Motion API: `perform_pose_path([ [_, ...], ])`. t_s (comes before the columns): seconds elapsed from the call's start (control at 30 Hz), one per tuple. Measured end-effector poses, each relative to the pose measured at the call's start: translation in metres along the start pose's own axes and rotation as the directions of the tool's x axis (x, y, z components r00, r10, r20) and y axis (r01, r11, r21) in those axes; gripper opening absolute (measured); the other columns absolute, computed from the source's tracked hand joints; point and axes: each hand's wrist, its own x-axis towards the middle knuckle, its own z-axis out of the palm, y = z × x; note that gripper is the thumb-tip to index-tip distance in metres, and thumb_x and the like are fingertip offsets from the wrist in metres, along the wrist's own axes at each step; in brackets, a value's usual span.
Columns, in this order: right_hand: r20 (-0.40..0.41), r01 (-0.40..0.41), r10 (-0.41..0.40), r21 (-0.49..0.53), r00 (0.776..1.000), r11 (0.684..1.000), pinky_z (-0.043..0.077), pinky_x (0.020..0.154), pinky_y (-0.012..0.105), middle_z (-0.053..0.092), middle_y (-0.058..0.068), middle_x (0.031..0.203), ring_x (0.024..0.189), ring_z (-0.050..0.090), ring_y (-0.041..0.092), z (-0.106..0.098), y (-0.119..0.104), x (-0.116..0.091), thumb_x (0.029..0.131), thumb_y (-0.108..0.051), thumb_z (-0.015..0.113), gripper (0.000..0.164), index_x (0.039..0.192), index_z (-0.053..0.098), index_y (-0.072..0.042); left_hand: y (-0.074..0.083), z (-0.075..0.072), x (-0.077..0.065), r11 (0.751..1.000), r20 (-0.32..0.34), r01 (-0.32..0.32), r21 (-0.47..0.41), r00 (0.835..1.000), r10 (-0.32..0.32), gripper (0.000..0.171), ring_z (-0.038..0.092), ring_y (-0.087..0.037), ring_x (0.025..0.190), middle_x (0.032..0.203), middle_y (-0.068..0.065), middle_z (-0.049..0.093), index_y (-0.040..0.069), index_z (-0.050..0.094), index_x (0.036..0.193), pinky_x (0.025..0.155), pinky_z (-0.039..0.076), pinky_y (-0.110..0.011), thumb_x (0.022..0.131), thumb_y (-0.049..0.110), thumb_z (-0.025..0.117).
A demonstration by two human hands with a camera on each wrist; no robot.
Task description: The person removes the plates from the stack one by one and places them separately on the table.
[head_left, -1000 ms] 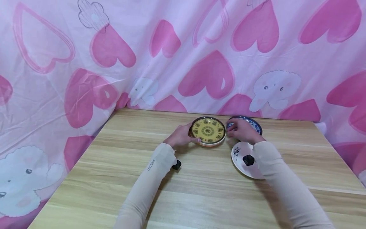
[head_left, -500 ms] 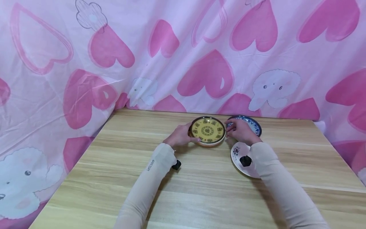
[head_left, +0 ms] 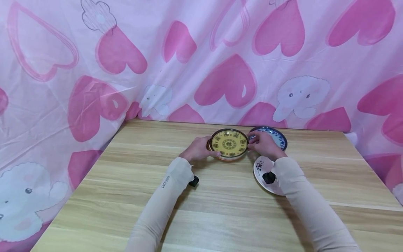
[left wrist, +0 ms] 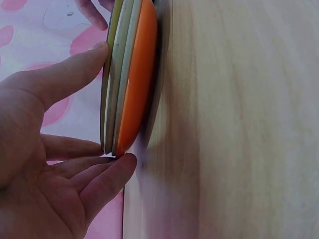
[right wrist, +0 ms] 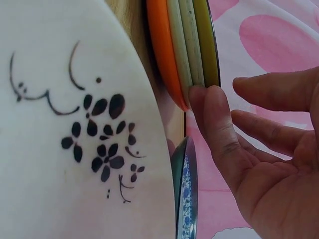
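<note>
A yellow plate (head_left: 229, 144) with dark patterned rim tops a stack of several plates near the table's back. In the left wrist view, pale plates (left wrist: 122, 69) and an orange plate (left wrist: 138, 84) show beneath it. My left hand (head_left: 197, 148) holds the stack's left side, thumb on the top rim and fingers against the edges. At the other side, my right hand (head_left: 265, 144) touches the edges with fingertips (right wrist: 215, 102); its thumb stands apart from the stack. Behind that hand lies a blue-and-white plate (head_left: 278, 138), partly hidden.
A white plate (head_left: 260, 175) with dark flowers lies under the right wrist, partly covered by the sleeve and a black wrist piece (head_left: 269, 177). The wooden table (head_left: 226, 213) ends at a pink heart-print curtain (head_left: 226, 80) behind and on the left.
The right hand has shifted slightly left to the stack's right edge. My left hand keeps its place, and the plates on the right lie much as before.
</note>
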Motion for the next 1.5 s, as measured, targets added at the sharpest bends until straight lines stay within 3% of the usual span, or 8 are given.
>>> perform_pose_path([
  [0.3, -0.022, 0.016, -0.017, -0.037, 1.000, 0.999, 0.055, 0.080, 0.029, 0.063, 0.025, 0.120, 0.105, 0.062, 0.031, 0.0030, 0.0011, 0.0004, 0.091, -0.010, 0.070, 0.057, 0.143, 0.050, 0.000, 0.0011, 0.0004, 0.0000, 1.000, -0.003, 0.004, 0.022, 1.000, -0.004, 0.070, 0.063, -0.020, 0.108, 0.114, -0.005, 0.071, 0.010, 0.058, 0.137, 0.102, 0.051, -0.037, 0.081, 0.046, 0.081],
  [0.43, -0.039, 0.031, -0.033, -0.063, 0.999, 0.998, 0.052, 0.097, 0.043, 0.059, 0.027, 0.131, 0.117, 0.056, 0.036, 0.0041, 0.0022, 0.0006, 0.090, -0.013, 0.071, 0.057, 0.142, 0.052, 0.001, 0.0010, 0.0011, 0.0007, 0.998, -0.007, -0.001, 0.065, 1.000, 0.002, 0.075, 0.061, -0.022, 0.111, 0.126, -0.009, 0.069, 0.011, 0.053, 0.144, 0.105, 0.050, -0.038, 0.083, 0.047, 0.079],
  [0.6, -0.022, 0.017, -0.018, -0.054, 1.000, 0.998, 0.034, 0.118, 0.056, 0.046, 0.028, 0.150, 0.137, 0.043, 0.043, 0.0040, 0.0024, -0.0006, 0.089, -0.015, 0.072, 0.061, 0.144, 0.050, 0.000, 0.0018, 0.0018, -0.0003, 0.997, -0.007, 0.003, 0.081, 1.000, -0.002, 0.072, 0.058, -0.022, 0.106, 0.134, -0.011, 0.065, 0.014, 0.053, 0.146, 0.103, 0.049, -0.040, 0.085, 0.045, 0.078],
  [0.7, -0.007, -0.011, 0.011, -0.036, 1.000, 0.999, 0.038, 0.115, 0.054, 0.043, 0.028, 0.153, 0.134, 0.045, 0.041, 0.0042, 0.0033, -0.0004, 0.089, -0.014, 0.071, 0.062, 0.146, 0.049, -0.002, 0.0020, 0.0023, -0.0010, 0.997, -0.004, 0.007, 0.074, 1.000, -0.006, 0.070, 0.058, -0.023, 0.101, 0.132, -0.010, 0.066, 0.016, 0.053, 0.146, 0.101, 0.049, -0.040, 0.086, 0.044, 0.077],
  [0.9, 0.015, -0.036, 0.036, -0.027, 0.999, 0.999, 0.043, 0.108, 0.047, 0.039, 0.027, 0.155, 0.129, 0.046, 0.036, 0.0042, 0.0038, 0.0005, 0.090, -0.014, 0.069, 0.062, 0.147, 0.048, -0.004, 0.0027, 0.0025, -0.0014, 0.998, -0.007, 0.013, 0.066, 1.000, -0.013, 0.069, 0.058, -0.025, 0.119, 0.141, -0.011, 0.062, 0.016, 0.054, 0.145, 0.111, 0.045, -0.042, 0.086, 0.041, 0.078],
  [1.13, 0.037, -0.039, 0.037, 0.036, 0.999, 0.999, 0.051, 0.079, 0.025, 0.035, 0.025, 0.159, 0.112, 0.052, 0.028, 0.0036, 0.0021, -0.0004, 0.092, -0.005, 0.064, 0.062, 0.150, 0.043, -0.003, 0.0031, 0.0032, -0.0008, 0.998, -0.004, 0.038, 0.052, 0.999, -0.038, 0.070, 0.057, -0.025, 0.123, 0.144, -0.012, 0.059, 0.011, 0.054, 0.144, 0.112, 0.045, -0.042, 0.086, 0.041, 0.078],
  [1.37, 0.029, -0.040, 0.038, 0.083, 0.999, 0.996, 0.056, 0.076, 0.025, 0.034, 0.025, 0.159, 0.107, 0.055, 0.025, 0.0031, 0.0024, -0.0021, 0.090, 0.001, 0.064, 0.064, 0.151, 0.043, -0.005, 0.0012, 0.0033, -0.0021, 0.999, 0.002, 0.026, 0.048, 1.000, -0.026, 0.074, 0.059, -0.022, 0.110, 0.136, -0.012, 0.064, 0.008, 0.056, 0.142, 0.105, 0.049, -0.040, 0.082, 0.042, 0.081],
  [1.5, 0.021, -0.034, 0.032, 0.091, 0.999, 0.995, 0.056, 0.069, 0.024, 0.033, 0.025, 0.160, 0.102, 0.055, 0.024, 0.0024, 0.0026, -0.0025, 0.089, 0.003, 0.065, 0.066, 0.151, 0.043, -0.006, -0.0003, 0.0034, -0.0014, 0.999, 0.008, 0.019, 0.039, 1.000, -0.020, 0.080, 0.058, -0.026, 0.122, 0.141, -0.013, 0.061, 0.007, 0.055, 0.143, 0.111, 0.046, -0.042, 0.077, 0.039, 0.086],
])
